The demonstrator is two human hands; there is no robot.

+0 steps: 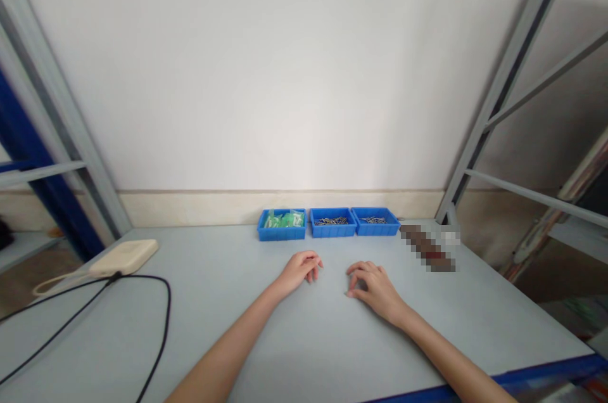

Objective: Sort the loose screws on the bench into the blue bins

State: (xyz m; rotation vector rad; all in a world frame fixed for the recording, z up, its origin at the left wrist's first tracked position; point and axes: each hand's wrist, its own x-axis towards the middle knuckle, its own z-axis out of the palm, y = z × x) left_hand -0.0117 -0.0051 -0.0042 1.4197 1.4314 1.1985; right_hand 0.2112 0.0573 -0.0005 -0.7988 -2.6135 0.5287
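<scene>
My left hand (299, 268) hovers or rests over the grey tabletop, its fingers loosely bent and somewhat apart, with nothing visible in them. To its right, my right hand (375, 287) is curved, thumb and fingertips apart, and holds nothing that I can see. Beyond both hands, three blue bins stand in a row near the wall. The left bin (282, 234) contains clear plastic bags with green contents (285, 219). Small metal pieces (332, 221) lie in the middle bin (334, 231), and similar metal pieces (373, 220) are in the right bin (379, 230).
A cream-coloured flat box (126, 257) with a pale cord sits on the left of the table (304, 346). Black cables (167, 308) loop across that side. A blurred-out item (430, 249) lies at the right. Metal frame posts (503, 80) flank the table.
</scene>
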